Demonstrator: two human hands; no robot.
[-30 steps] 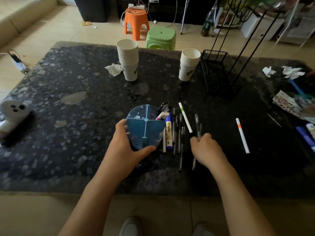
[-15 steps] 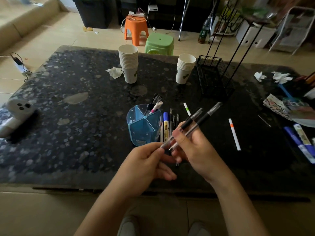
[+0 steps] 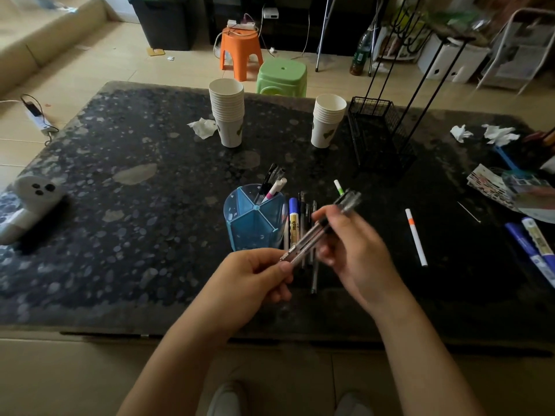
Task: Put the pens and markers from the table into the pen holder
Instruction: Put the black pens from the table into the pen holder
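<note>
Two clear-barrelled pens (image 3: 318,232) are held slantwise above the dark table (image 3: 120,235), the left hand (image 3: 255,277) closed on their near ends, the right hand (image 3: 351,244) pinching them mid-barrel. Printing on the barrels is too blurred to read. Just beyond, the blue pen holder (image 3: 252,220) stands upright, with loose pens (image 3: 300,223) lying at its right.
</note>
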